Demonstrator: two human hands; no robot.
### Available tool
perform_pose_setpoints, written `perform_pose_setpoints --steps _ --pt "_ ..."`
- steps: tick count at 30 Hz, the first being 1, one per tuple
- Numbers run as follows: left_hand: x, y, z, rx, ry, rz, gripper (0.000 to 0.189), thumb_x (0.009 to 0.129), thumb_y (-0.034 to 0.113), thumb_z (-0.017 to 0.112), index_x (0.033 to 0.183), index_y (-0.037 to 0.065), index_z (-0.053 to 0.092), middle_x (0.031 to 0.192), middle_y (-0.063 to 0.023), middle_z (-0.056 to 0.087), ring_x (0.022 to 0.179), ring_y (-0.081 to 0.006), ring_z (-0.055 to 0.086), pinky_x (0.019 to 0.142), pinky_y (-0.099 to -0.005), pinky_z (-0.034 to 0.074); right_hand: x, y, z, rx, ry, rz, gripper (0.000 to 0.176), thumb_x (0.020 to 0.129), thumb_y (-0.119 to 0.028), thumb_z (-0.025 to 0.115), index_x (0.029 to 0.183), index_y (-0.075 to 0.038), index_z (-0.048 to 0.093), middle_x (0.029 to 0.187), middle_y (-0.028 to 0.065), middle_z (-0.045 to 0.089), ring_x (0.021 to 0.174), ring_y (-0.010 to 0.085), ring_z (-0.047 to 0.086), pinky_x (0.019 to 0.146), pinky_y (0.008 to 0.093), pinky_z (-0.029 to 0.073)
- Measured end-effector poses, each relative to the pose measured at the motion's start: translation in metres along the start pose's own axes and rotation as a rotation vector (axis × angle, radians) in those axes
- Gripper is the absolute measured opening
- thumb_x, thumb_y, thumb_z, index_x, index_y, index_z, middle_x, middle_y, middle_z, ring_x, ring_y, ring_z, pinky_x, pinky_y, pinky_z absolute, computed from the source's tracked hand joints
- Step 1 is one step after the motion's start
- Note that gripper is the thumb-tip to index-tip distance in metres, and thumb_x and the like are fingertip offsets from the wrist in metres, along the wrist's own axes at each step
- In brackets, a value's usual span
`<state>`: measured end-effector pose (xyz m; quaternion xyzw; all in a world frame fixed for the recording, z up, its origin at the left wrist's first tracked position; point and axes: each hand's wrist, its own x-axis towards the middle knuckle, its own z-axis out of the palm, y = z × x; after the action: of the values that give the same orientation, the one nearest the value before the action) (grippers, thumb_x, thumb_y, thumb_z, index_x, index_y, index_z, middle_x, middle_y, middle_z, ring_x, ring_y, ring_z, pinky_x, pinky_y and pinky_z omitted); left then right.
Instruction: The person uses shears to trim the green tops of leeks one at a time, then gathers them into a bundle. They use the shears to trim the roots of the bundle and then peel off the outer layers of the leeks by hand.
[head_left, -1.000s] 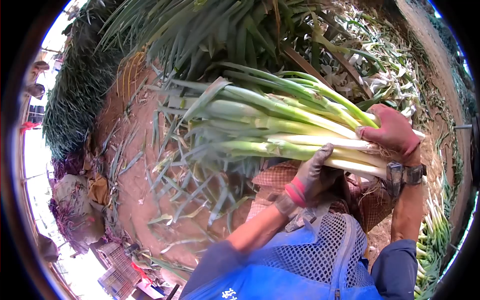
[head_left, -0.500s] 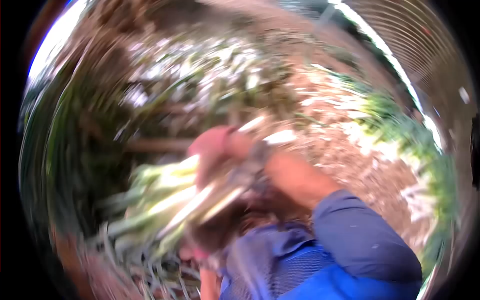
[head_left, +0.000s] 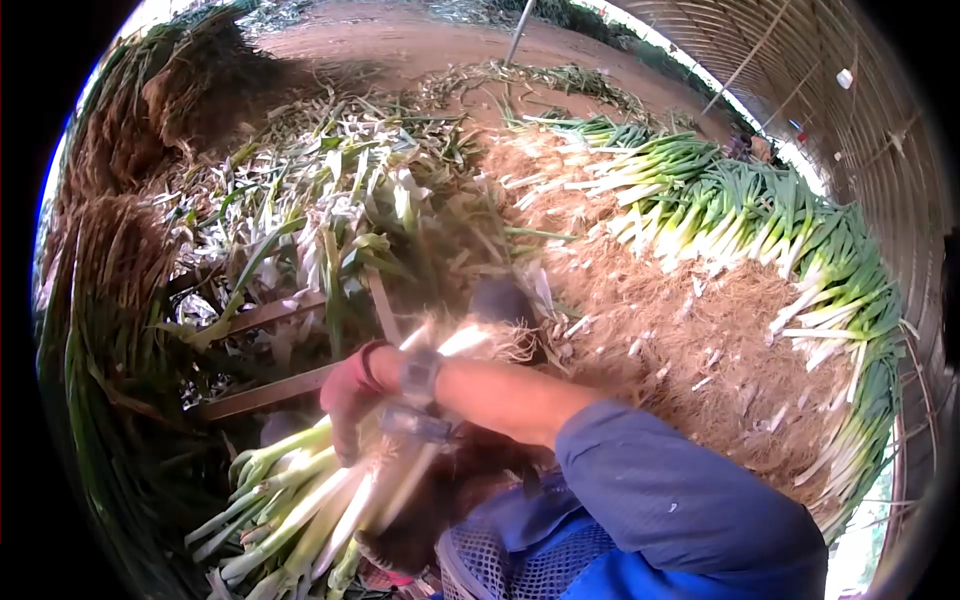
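Since a second ago the view has swung right; leek bundle (head_left: 290, 500) now sits low left. Right hand (head_left: 350, 395) clamps over its stalks; left hand (head_left: 400, 540) underneath, blurred, grip I cannot tell. Risk, I judge: loose outer stalks slipping mid-swing onto root litter (head_left: 640, 330).

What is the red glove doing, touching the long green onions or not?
Touching. The head view shows the red-gloved right hand curled over the bundle of green onions, pressing right on the stalks with no gap between.
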<state>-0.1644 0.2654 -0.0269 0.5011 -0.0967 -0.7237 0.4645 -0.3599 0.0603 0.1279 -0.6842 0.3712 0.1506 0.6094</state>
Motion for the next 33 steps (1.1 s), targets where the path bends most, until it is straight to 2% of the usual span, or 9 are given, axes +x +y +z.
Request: perform_pose_setpoints --steps 3,8,14,19,23,24,26,31,33 --pt "0.017 0.002 0.01 0.034 0.021 0.003 0.066 0.103 0.043 0.07 0.148 -0.002 0.053 0.148 -0.0198 0.06 0.137 -0.0364 0.058 0.117 -0.0539 0.049 0.013 0.012 -0.006 -0.017 0.006 0.085 0.098 0.072 -0.051 0.095 0.143 0.009 0.064 0.148 0.0233 0.066 0.134 0.0338 0.065 0.11 0.0423 0.051" --pt "0.042 0.008 0.04 0.128 0.052 0.034 0.065 0.102 0.042 0.071 0.147 -0.002 0.054 0.147 -0.0196 0.06 0.135 -0.0363 0.058 0.116 -0.0537 0.049 0.015 0.011 -0.011 0.018 -0.083 -0.004 0.04 0.08 -0.039 0.093 0.112 -0.015 0.088 0.126 0.0069 0.081 0.115 0.0214 0.073 0.102 0.0375 0.053" --pt "0.069 0.012 0.093 0.329 0.047 0.055 0.062 0.102 0.04 0.071 0.145 -0.002 0.055 0.145 -0.0193 0.061 0.134 -0.0361 0.059 0.114 -0.0534 0.05 0.048 0.029 -0.038 0.369 -0.51 -0.119 0.042 0.079 -0.034 0.096 0.109 -0.007 0.087 0.106 0.0067 0.083 0.098 0.0152 0.073 0.086 0.0348 0.057" --pt "0.091 0.018 0.161 0.469 0.03 0.105 0.061 0.102 0.038 0.072 0.144 -0.002 0.056 0.143 -0.019 0.062 0.132 -0.036 0.06 0.113 -0.0532 0.051 -0.043 0.018 -0.095 -0.186 -0.03 -0.19 0.062 0.066 -0.047 0.092 0.102 0.002 0.083 0.101 0.0157 0.081 0.09 0.0297 0.075 0.084 0.0409 0.059" --pt "0.1 0.036 0.228 0.613 0.018 0.194 0.059 0.102 0.037 0.072 0.143 -0.002 0.056 0.142 -0.0188 0.063 0.131 -0.0359 0.06 0.112 -0.053 0.051 -0.214 0.024 -0.149 -0.396 0.369 -0.197 0.043 0.071 -0.038 0.081 0.091 0.0 0.084 0.084 0.0198 0.077 0.075 0.0353 0.072 0.074 0.0426 0.059" --pt "0.102 0.042 0.247 0.654 0.014 0.225 0.059 0.102 0.037 0.072 0.143 -0.002 0.057 0.142 -0.0187 0.063 0.131 -0.0359 0.06 0.112 -0.0529 0.052 -0.247 0.036 -0.161 -0.411 0.45 -0.222 0.039 0.072 -0.038 0.09 0.09 -0.003 0.086 0.085 0.0098 0.079 0.074 0.0238 0.073 0.074 0.0388 0.059" --pt "0.097 0.064 0.287 0.764 0.003 0.314 0.058 0.102 0.036 0.073 0.142 -0.002 0.057 0.141 -0.0186 0.063 0.131 -0.0359 0.061 0.112 -0.0529 0.052 -0.267 0.103 -0.2 -0.795 0.586 -1.028 0.034 0.069 -0.037 0.084 0.073 -0.004 0.077 0.063 0.0124 0.066 0.058 0.0321 0.062 0.063 0.0484 0.052" --pt "0.089 0.148 0.443 1.319 -0.092 0.899 0.056 0.101 0.035 0.073 0.141 -0.002 0.058 0.14 -0.0184 0.064 0.129 -0.0358 0.061 0.111 -0.0526 0.053 -0.496 0.186 -0.161 -0.053 1.2 -0.509 0.034 0.084 -0.029 0.088 0.101 -0.001 0.076 0.09 0.0092 0.079 0.08 0.0196 0.077 0.075 0.0373 0.064" --pt "0.09 0.153 0.576 2.296 -0.092 1.857 0.056 0.101 0.035 0.073 0.141 -0.002 0.058 0.139 -0.0183 0.064 0.129 -0.0357 0.062 0.11 -0.0525 0.053 -0.561 0.216 -0.141 0.286 1.425 -0.428 0.034 0.087 -0.023 0.088 0.108 0.001 0.076 0.098 0.0113 0.082 0.087 0.0187 0.08 0.08 0.0354 0.067"
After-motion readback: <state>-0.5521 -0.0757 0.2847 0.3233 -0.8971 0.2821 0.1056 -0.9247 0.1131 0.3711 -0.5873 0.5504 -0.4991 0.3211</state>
